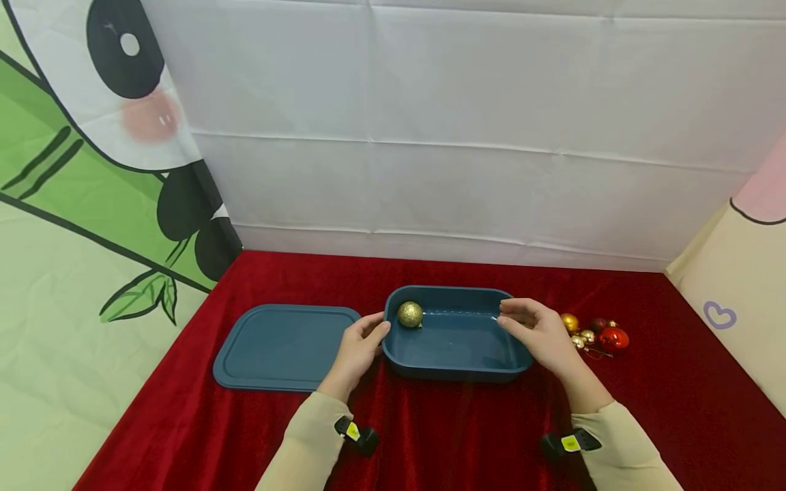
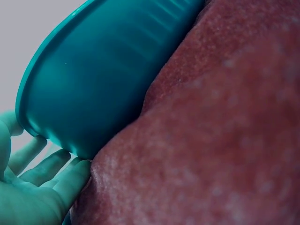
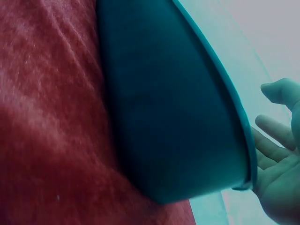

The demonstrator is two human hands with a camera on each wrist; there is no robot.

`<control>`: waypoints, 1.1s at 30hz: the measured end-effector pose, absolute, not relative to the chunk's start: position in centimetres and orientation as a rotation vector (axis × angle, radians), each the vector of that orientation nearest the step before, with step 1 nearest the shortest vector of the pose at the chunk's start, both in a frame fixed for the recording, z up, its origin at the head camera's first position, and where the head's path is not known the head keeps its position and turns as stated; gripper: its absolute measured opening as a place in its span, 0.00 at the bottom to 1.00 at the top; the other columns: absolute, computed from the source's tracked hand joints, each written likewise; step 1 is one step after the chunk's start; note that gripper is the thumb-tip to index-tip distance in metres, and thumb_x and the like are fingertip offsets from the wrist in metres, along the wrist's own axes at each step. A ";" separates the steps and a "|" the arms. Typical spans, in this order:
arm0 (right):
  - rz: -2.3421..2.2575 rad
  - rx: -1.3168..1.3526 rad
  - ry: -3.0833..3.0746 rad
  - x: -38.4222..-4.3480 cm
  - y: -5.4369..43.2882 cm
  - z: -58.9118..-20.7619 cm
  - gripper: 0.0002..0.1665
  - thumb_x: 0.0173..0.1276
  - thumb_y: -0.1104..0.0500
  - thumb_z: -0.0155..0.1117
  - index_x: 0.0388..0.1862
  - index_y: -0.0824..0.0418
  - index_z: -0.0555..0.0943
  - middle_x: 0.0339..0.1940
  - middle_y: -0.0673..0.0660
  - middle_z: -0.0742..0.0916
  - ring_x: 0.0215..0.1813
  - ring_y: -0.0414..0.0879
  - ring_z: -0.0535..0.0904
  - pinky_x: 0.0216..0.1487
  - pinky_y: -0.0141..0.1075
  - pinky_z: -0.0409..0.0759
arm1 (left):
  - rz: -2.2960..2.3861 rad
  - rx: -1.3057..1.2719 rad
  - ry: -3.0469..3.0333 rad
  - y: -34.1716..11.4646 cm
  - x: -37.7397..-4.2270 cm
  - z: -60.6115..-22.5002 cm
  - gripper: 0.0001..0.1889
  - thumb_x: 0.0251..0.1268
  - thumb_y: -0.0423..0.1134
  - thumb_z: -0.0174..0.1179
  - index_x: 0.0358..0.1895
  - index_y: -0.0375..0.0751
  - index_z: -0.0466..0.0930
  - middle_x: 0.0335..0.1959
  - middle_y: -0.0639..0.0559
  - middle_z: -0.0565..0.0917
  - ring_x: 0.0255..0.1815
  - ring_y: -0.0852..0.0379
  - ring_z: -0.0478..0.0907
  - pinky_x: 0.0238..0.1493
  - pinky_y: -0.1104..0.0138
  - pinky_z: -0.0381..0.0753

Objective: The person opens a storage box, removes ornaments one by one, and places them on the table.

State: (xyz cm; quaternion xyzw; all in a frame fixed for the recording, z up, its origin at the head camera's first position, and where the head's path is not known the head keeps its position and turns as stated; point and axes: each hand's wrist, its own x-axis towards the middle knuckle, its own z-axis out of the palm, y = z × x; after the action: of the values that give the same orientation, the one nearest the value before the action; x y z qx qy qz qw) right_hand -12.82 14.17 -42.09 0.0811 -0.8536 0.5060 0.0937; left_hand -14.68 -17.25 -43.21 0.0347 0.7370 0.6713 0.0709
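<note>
A blue rectangular box (image 1: 457, 372) without a lid stands on the red cloth, with a glittery gold ball ornament (image 1: 409, 314) inside at its left end. At that end my left hand (image 1: 358, 351) rests its fingertips and thumb against the outer wall and rim. In the left wrist view, the fingers (image 2: 49, 166) reach fairly straight to the box wall (image 2: 93, 79). My right hand (image 1: 543, 335) is at the right end, thumb and fingers spread apart over the rim. The right wrist view shows this hand (image 3: 281, 154) beside the rim, nothing between thumb and fingers.
A matching blue lid (image 1: 279, 346) lies flat left of the box. Beyond my right hand sits a cluster of ornaments, among them a shiny red ball (image 1: 613, 339) and a gold ball (image 1: 570, 322). Red velvet cloth (image 1: 430, 436) covers the table; a white curtain (image 1: 454, 136) hangs behind.
</note>
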 end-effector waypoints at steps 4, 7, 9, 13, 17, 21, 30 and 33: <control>1.484 0.259 -2.566 -13.1 13.5 -42.2 0.24 0.65 0.54 0.65 0.56 0.65 0.77 0.52 0.66 0.83 0.48 0.41 0.82 0.46 0.22 0.77 | 2.015 0.100 2.219 -17.2 -14.6 -43.2 0.22 0.70 0.39 0.53 0.64 0.32 0.69 0.58 0.33 0.76 0.57 0.42 0.75 0.50 0.60 0.80; 1.468 0.294 -2.582 -13.3 12.9 -42.2 0.23 0.65 0.54 0.65 0.56 0.63 0.77 0.53 0.65 0.83 0.50 0.50 0.81 0.47 0.24 0.77 | 2.012 0.101 2.218 -17.2 -14.7 -43.3 0.22 0.70 0.38 0.52 0.64 0.32 0.69 0.58 0.33 0.75 0.57 0.41 0.75 0.51 0.60 0.80; 1.456 0.328 -2.587 -13.5 12.5 -42.2 0.23 0.65 0.54 0.64 0.56 0.63 0.77 0.54 0.65 0.83 0.52 0.53 0.81 0.49 0.28 0.78 | 2.014 0.112 2.221 -17.3 -14.8 -43.4 0.22 0.71 0.38 0.52 0.64 0.31 0.69 0.58 0.32 0.75 0.57 0.41 0.75 0.51 0.60 0.80; 1.473 0.380 -2.586 -13.8 11.7 -42.1 0.24 0.65 0.53 0.65 0.57 0.64 0.76 0.55 0.65 0.82 0.53 0.54 0.80 0.52 0.37 0.80 | 2.023 0.109 2.215 -17.5 -15.6 -44.6 0.22 0.71 0.39 0.53 0.64 0.33 0.69 0.58 0.34 0.75 0.57 0.42 0.75 0.51 0.59 0.80; 1.486 0.414 -2.598 -14.1 10.9 -42.1 0.26 0.65 0.52 0.65 0.58 0.64 0.76 0.56 0.64 0.81 0.54 0.54 0.80 0.53 0.43 0.79 | 2.036 0.091 2.217 -17.6 -16.3 -45.8 0.23 0.70 0.42 0.54 0.64 0.37 0.70 0.58 0.37 0.76 0.57 0.46 0.75 0.51 0.59 0.80; 1.493 0.448 -2.605 -14.4 10.0 -42.0 0.27 0.65 0.52 0.64 0.58 0.65 0.75 0.56 0.65 0.81 0.55 0.55 0.79 0.54 0.46 0.79 | 2.039 0.074 2.238 -17.5 -16.4 -46.1 0.22 0.69 0.43 0.55 0.63 0.40 0.72 0.57 0.39 0.78 0.54 0.50 0.77 0.50 0.60 0.80; 1.503 0.458 -2.661 -14.9 7.8 -41.9 0.25 0.66 0.58 0.63 0.59 0.66 0.74 0.57 0.65 0.80 0.56 0.58 0.78 0.56 0.48 0.77 | 2.046 0.061 2.247 -17.2 -16.4 -46.1 0.21 0.68 0.43 0.56 0.61 0.40 0.74 0.55 0.40 0.79 0.53 0.50 0.78 0.49 0.61 0.81; 1.481 0.466 -2.679 -15.1 7.3 -42.0 0.24 0.66 0.57 0.64 0.59 0.64 0.74 0.57 0.63 0.81 0.56 0.57 0.78 0.56 0.47 0.78 | 2.055 0.062 2.241 -17.2 -16.4 -46.1 0.20 0.68 0.42 0.56 0.61 0.40 0.74 0.54 0.40 0.79 0.52 0.51 0.78 0.47 0.62 0.81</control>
State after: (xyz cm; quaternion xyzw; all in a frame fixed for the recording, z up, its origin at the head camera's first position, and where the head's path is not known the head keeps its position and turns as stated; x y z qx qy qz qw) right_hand -15.06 7.29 -41.97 0.1504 -0.8650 0.4781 0.0224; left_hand -16.43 -17.19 -46.13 0.0205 0.7360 0.6748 0.0505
